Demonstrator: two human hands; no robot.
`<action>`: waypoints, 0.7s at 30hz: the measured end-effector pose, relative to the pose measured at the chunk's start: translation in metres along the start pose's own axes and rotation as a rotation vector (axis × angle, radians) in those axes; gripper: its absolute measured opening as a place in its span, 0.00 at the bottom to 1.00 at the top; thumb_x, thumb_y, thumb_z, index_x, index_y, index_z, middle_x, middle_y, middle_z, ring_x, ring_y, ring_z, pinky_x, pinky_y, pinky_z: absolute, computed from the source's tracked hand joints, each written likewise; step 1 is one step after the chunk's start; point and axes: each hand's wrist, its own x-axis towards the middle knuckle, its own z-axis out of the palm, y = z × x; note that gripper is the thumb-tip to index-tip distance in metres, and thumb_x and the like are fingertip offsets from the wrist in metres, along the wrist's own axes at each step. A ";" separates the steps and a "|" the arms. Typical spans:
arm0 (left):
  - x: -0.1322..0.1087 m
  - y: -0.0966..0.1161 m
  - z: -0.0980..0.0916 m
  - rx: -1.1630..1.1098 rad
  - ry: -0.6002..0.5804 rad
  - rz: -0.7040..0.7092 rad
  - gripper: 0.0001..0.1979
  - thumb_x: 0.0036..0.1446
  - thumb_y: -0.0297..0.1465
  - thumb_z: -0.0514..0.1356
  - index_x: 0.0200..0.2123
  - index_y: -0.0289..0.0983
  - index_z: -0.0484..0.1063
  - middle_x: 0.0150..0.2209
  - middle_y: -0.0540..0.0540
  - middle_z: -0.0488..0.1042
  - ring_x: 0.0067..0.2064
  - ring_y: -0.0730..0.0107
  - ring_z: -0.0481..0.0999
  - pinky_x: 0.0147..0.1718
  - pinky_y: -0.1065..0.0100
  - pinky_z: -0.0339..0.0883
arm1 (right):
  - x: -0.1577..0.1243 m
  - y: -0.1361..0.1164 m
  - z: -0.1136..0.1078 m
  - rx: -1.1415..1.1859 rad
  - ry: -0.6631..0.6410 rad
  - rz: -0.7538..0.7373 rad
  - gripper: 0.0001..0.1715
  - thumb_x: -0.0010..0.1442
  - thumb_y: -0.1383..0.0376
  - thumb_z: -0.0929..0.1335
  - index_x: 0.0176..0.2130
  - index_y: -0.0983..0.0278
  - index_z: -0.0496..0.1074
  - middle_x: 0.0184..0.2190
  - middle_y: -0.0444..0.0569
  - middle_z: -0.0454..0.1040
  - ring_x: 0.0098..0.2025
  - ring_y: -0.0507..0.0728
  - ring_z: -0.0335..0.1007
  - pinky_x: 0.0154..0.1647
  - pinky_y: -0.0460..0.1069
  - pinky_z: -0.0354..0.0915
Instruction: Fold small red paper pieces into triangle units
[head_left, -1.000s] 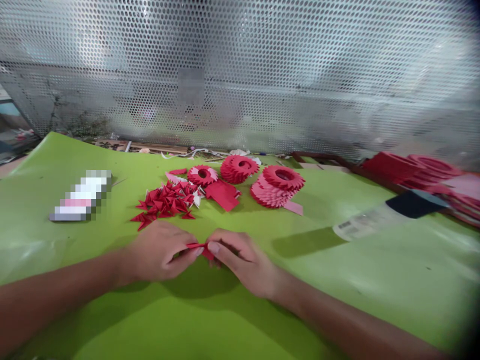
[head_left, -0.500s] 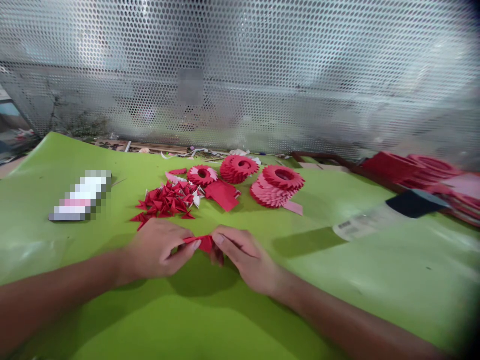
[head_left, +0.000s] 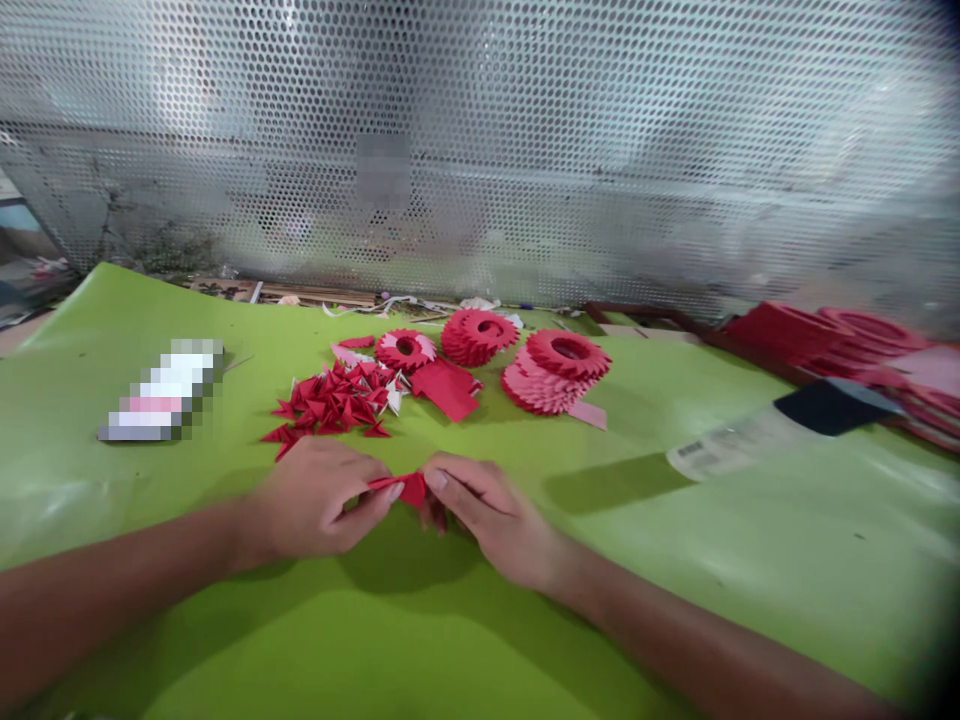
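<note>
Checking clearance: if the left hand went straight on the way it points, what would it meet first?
The left hand meets the folded red paper it already holds, then seemingly the right hand.

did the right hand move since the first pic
Yes, slightly: the right hand has shifted up the view, its fingertips now nearer the pile of red paper triangles, which has stayed put.

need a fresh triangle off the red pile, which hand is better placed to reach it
Probably the left hand: it sits just below the pile of red folded paper triangles, closer than the right hand. Both are pinching the small red paper piece, though, so it would have to let go.
</note>
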 end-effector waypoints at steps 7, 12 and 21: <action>0.000 0.002 0.000 0.061 -0.036 0.049 0.20 0.69 0.31 0.50 0.27 0.36 0.75 0.20 0.49 0.75 0.19 0.71 0.69 0.21 0.69 0.57 | 0.000 -0.006 0.002 -0.140 0.011 -0.022 0.27 0.73 0.48 0.61 0.33 0.63 0.72 0.26 0.44 0.72 0.28 0.52 0.66 0.30 0.47 0.61; 0.000 0.003 0.001 0.054 -0.039 0.045 0.21 0.70 0.30 0.50 0.26 0.36 0.74 0.19 0.50 0.74 0.18 0.72 0.67 0.21 0.69 0.56 | 0.001 -0.004 0.003 -0.208 0.053 -0.013 0.26 0.72 0.50 0.62 0.30 0.63 0.71 0.25 0.44 0.70 0.26 0.52 0.64 0.27 0.46 0.57; 0.000 0.000 0.002 0.093 0.030 -0.002 0.23 0.71 0.32 0.49 0.24 0.37 0.73 0.17 0.50 0.70 0.16 0.73 0.65 0.19 0.70 0.54 | 0.001 -0.003 0.002 -0.144 0.045 -0.045 0.28 0.74 0.48 0.60 0.31 0.63 0.70 0.26 0.44 0.71 0.27 0.51 0.65 0.29 0.46 0.60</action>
